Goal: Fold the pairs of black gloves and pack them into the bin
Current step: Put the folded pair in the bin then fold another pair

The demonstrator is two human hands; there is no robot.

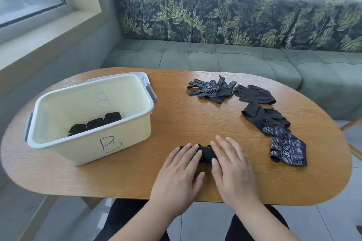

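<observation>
While both hands press flat on it, one black roll (206, 154) of gloves lies on the table (176, 119) near the front edge, just right of the bin (88, 143). Its long axis runs left to right, about parallel to that edge. The left hand (180, 170) covers the left end and the right hand (233, 166) the right end, so only the middle shows. The fingers of each hand are straight and slightly spread, pointing away from the person; they rest on the roll and do not pinch it.

One bin stands on the left of the table, cream, with a B on its near wall and another on the inside of its far wall. Three folded bundles lie inside it, along the near wall: one (77, 128), a second (95, 123) and a third (112, 116), touching in a row that runs from near left to far right.

Loose gloves lie in four patches on the right half of the table. A dotted heap (207, 89) at the far side has fingers pointing left; a plain glove (254, 94) just beside it also points left. Nearer, a plain glove (262, 117) has its fingers pointing right, and a dotted patch (288, 148) overlaps its near end. Overlap hides how many gloves each patch holds.

Behind the table stands one sofa (215, 58), with three potted plants on the sill above.
</observation>
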